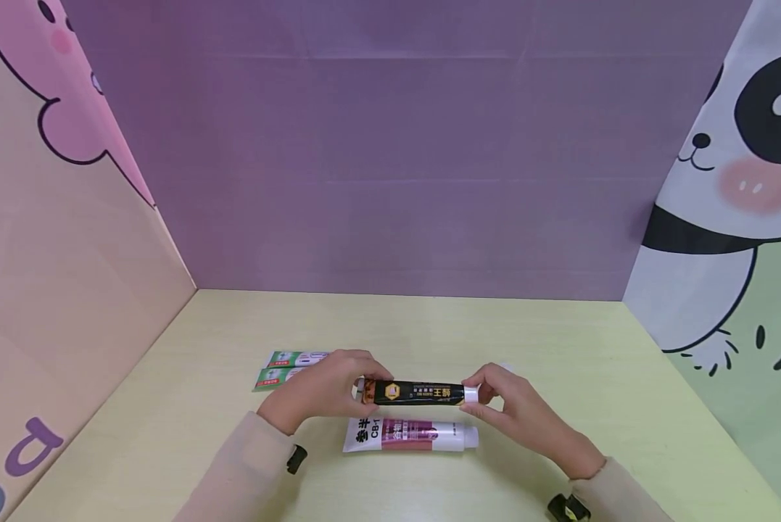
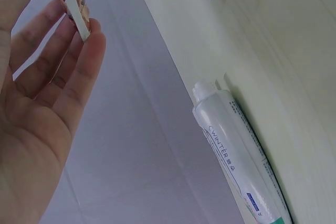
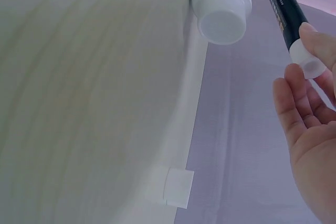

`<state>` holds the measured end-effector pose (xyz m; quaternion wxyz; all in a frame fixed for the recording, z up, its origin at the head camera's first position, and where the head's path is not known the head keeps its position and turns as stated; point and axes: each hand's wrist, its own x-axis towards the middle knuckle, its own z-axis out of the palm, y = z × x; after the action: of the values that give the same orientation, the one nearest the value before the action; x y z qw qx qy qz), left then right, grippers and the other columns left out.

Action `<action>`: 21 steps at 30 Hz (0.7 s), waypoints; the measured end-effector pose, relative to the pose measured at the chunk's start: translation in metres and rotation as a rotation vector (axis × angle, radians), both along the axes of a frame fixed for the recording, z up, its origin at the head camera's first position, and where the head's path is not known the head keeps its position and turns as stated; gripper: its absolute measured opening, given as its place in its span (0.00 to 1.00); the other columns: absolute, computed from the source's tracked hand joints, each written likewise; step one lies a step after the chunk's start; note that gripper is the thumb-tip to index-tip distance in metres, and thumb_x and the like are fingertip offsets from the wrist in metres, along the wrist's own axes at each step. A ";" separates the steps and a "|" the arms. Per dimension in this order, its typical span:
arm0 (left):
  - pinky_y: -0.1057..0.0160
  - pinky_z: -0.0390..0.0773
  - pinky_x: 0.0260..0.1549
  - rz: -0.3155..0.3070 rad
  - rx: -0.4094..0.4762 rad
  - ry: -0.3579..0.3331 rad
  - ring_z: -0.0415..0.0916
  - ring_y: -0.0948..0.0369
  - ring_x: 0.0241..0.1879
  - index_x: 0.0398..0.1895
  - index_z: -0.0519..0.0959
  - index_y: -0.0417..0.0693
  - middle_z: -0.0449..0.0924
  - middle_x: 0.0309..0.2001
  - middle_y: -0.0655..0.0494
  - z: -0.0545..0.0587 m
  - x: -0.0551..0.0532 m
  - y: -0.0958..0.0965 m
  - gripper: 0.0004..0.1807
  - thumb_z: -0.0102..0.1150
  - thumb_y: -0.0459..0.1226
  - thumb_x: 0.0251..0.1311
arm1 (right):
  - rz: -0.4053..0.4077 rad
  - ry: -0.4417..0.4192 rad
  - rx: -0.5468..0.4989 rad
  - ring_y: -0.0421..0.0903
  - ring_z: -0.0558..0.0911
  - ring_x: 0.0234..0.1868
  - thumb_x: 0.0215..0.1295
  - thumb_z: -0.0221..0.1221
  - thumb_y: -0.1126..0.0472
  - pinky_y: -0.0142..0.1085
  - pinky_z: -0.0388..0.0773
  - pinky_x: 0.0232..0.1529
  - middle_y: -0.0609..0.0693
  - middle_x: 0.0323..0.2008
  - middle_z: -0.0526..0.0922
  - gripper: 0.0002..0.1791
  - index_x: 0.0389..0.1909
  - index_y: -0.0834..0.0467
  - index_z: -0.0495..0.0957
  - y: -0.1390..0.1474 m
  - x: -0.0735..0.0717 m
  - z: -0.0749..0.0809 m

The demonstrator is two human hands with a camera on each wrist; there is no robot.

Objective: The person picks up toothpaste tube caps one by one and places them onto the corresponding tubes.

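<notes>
A black toothpaste tube [image 1: 423,393] with gold print stretches between both hands, above the table. At its flat crimped end, my left hand [image 1: 334,384] pinches the tube between thumb and fingers. My right hand [image 1: 517,409] holds the white cap [image 3: 300,53] at the other end with thumb and fingertips. Just below it in the head view lies a white and pink toothpaste tube [image 1: 410,435], its cap to the right. Two green and white toothpaste tubes [image 1: 279,378] lie at the left, partly hidden behind my left hand; the left wrist view shows one tube [image 2: 236,156] up close.
The pale wooden table [image 1: 233,449] meets a purple back panel [image 1: 416,181]. Printed panels stand at the left [image 1: 70,275] and right [image 1: 703,290]. A white tab [image 3: 178,188] sits at the table's edge in the right wrist view.
</notes>
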<state>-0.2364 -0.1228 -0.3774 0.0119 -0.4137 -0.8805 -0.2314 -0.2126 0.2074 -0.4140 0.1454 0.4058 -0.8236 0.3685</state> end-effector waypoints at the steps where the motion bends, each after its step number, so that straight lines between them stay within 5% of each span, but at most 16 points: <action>1: 0.65 0.78 0.45 0.001 -0.003 0.004 0.75 0.68 0.41 0.50 0.85 0.50 0.82 0.45 0.64 0.000 0.000 0.000 0.19 0.73 0.39 0.53 | -0.002 0.009 -0.002 0.34 0.77 0.32 0.59 0.70 0.66 0.34 0.81 0.37 0.40 0.35 0.79 0.15 0.45 0.55 0.78 0.000 -0.001 0.000; 21: 0.62 0.79 0.46 0.034 -0.039 -0.006 0.77 0.64 0.44 0.52 0.84 0.44 0.83 0.48 0.57 -0.006 -0.007 0.005 0.20 0.72 0.36 0.53 | -0.067 -0.147 0.047 0.36 0.79 0.34 0.62 0.68 0.65 0.33 0.82 0.40 0.41 0.39 0.79 0.13 0.47 0.55 0.79 -0.001 -0.006 0.000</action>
<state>-0.2430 -0.1181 -0.3832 0.0053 -0.3980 -0.8918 -0.2151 -0.2189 0.2060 -0.4143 0.0872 0.3534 -0.8536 0.3727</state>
